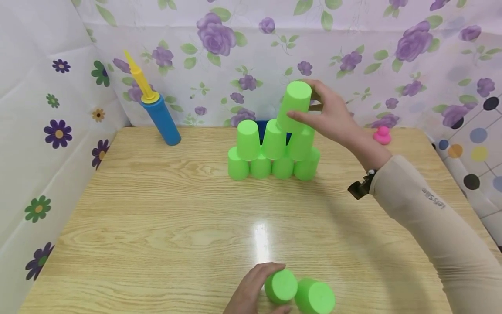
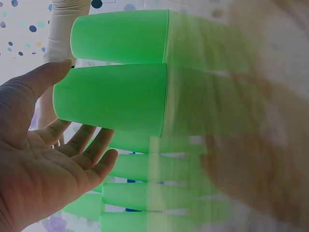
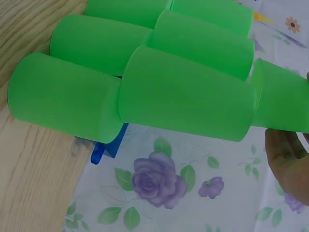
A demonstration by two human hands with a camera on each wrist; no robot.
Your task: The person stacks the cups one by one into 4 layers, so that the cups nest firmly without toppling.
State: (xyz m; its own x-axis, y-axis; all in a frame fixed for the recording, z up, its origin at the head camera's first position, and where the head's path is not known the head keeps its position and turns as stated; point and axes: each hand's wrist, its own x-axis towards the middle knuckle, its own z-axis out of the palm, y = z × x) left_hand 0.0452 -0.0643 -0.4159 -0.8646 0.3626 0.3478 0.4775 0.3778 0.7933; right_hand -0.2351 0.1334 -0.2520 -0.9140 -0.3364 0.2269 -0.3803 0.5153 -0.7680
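My right hand (image 1: 333, 114) holds an upside-down green cup (image 1: 296, 99) between thumb and fingers, at the top of a cup stack. Beneath it, three green cups form a middle row (image 1: 248, 140) on a bottom row (image 1: 238, 164) of several more. The right wrist view shows the held cup (image 3: 282, 96) at the right edge, its rim by a middle-row cup (image 3: 188, 94). At the table's front, my left hand (image 1: 251, 290) grips another upside-down green cup (image 1: 284, 285), thumb and fingers on opposite sides. One more green cup (image 1: 318, 298) stands right beside that one.
A blue and yellow hand pump (image 1: 162, 120) leans at the back left. At the back right sits a pink toy duck (image 1: 382, 135). Part of a blue object (image 1: 263, 128) shows behind the stack. Flowered cloth (image 1: 251, 56) hangs along the table's back edge.
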